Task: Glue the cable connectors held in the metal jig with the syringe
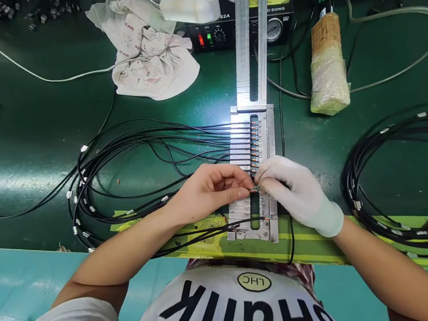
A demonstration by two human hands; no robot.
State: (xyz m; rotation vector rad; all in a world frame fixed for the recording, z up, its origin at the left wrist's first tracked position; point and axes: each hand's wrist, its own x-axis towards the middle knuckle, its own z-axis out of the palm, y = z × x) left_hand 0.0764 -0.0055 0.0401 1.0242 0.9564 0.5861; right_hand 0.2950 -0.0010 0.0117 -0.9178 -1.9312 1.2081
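My bare left hand (209,189) and gloved right hand (298,192) meet at frame centre, both grips pinched narrow on the small metal cable end (254,189), just above the metal jig (271,137) on the green counter (41,129). The black cable (140,141) looks light and limp, the end stiff, tiny and likely easy to bend, so I judge hold best just behind the tip. My fingertips hide the tip itself; the box (233,29) label at top is partly cut off.
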